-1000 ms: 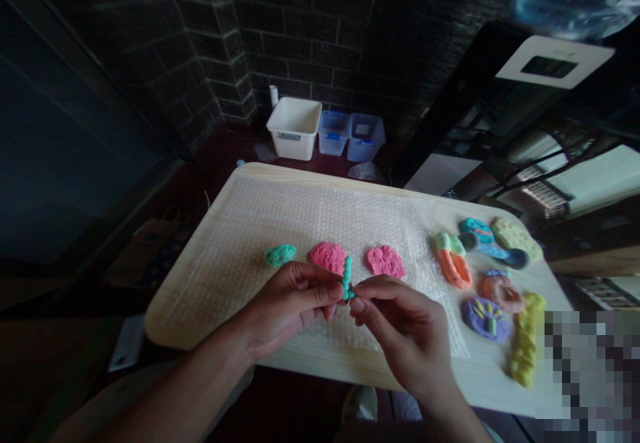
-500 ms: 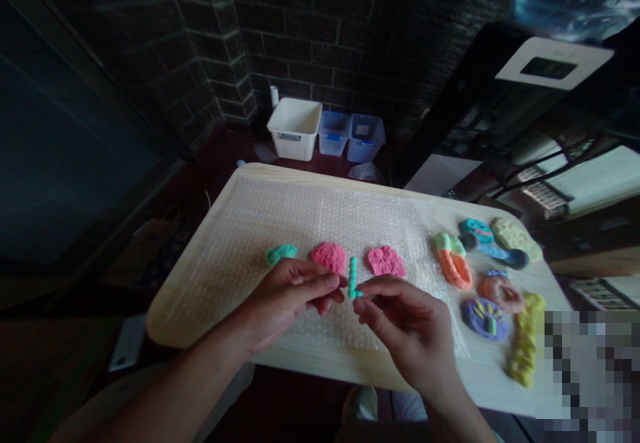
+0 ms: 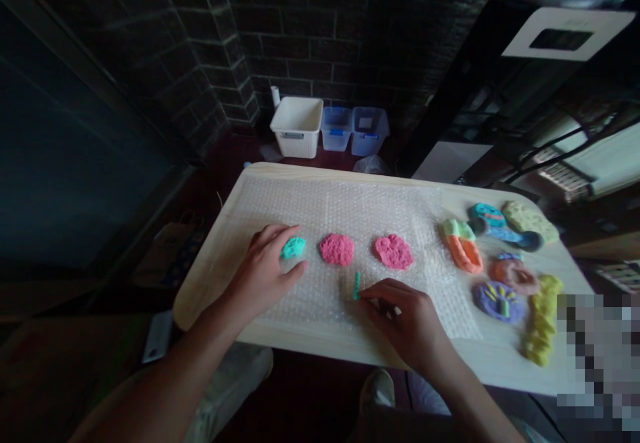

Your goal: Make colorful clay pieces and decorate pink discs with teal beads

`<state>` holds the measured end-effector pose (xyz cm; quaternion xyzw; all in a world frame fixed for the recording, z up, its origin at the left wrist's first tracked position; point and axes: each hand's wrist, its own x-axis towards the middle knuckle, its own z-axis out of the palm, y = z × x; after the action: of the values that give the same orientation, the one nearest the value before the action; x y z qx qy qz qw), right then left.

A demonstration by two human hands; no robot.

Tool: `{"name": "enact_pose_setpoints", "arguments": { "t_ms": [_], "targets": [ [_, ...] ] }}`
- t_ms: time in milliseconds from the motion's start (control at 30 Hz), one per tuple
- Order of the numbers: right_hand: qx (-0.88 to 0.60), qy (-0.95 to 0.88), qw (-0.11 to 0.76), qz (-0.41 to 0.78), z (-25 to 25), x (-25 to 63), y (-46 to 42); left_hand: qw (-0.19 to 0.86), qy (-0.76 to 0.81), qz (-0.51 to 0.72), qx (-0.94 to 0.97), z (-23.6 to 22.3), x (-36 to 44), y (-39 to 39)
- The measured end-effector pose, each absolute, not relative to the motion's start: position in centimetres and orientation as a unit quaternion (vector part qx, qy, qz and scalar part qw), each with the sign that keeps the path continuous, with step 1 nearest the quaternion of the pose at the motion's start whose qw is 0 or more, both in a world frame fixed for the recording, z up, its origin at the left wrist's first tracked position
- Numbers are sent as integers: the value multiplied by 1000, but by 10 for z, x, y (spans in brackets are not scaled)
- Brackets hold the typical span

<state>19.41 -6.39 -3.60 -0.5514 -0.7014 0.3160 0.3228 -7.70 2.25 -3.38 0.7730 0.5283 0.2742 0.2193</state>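
My left hand (image 3: 270, 256) is over the bubble wrap beside a small turquoise-green clay lump (image 3: 293, 248). Its thumb and fingers are spread around the lump's left side; whether they touch it I cannot tell. My right hand (image 3: 400, 313) pinches the lower end of a thin green clay strip (image 3: 357, 285) between thumb and fingertips, low over the wrap. The strip points away from me. Beyond it lie two rough pink clay pieces, one in the middle (image 3: 337, 249) and one further right (image 3: 394, 252).
Bubble wrap (image 3: 310, 203) covers much of the pale wooden table (image 3: 515, 370). Several modelled clay pieces lie at the right, among them an orange and green one (image 3: 463, 246), a purple disc (image 3: 500, 302) and a yellow strip (image 3: 543, 320). Storage bins (image 3: 299, 144) stand beyond the far edge.
My left hand has moved left, away from the strip, to the green lump, and its fingers have spread. My right hand has lowered the strip towards the wrap. The view has shifted slightly.
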Motion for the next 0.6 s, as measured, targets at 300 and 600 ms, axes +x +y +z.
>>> {"name": "enact_pose_setpoints", "arguments": {
  "t_ms": [300,600],
  "targets": [
    [-558,-718,303,285,-42,199,-66,328,529,277,731,-30,-69,22],
    [-539,-632,431,352,-1,178,-74,632,399,252,615,-4,-38,-28]
  ]
}}
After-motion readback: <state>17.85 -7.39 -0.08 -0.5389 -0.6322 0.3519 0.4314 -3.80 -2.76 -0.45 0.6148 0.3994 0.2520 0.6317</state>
